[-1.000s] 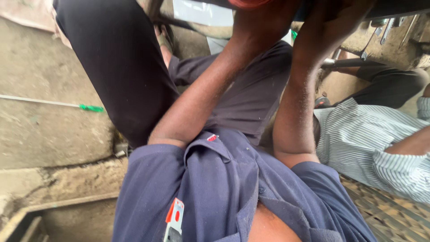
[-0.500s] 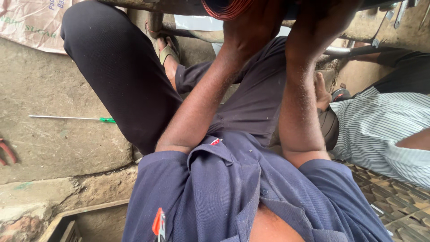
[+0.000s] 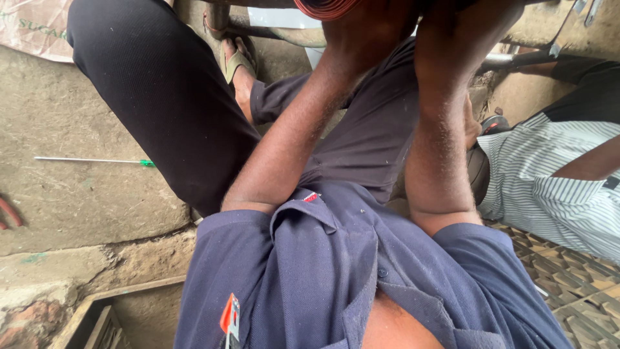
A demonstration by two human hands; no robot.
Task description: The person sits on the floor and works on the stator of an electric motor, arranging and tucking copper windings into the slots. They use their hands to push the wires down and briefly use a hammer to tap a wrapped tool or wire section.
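A red ribbed part (image 3: 326,8) at twelve o'clock is being worked overhead, both hands, left hand (image 3: 371,29) and right hand (image 3: 462,26), raised to it, their grip undeterminable, steady support being judged necessary next.

One sack and two small garment tags

A pale printed sack (image 3: 35,29) is seen at the upper left corner, lying flat on the concrete ground; it is off-white to pinkish, with dark green lettering, and is cut off by the frame's edge. A small orange-and-white tag (image 3: 229,318) is seen on the front of the navy shirt, near the bottom edge. A tiny red-and-white label (image 3: 312,196) is found on the shirt's folded collar, near the centre. No screens or signs are shown.
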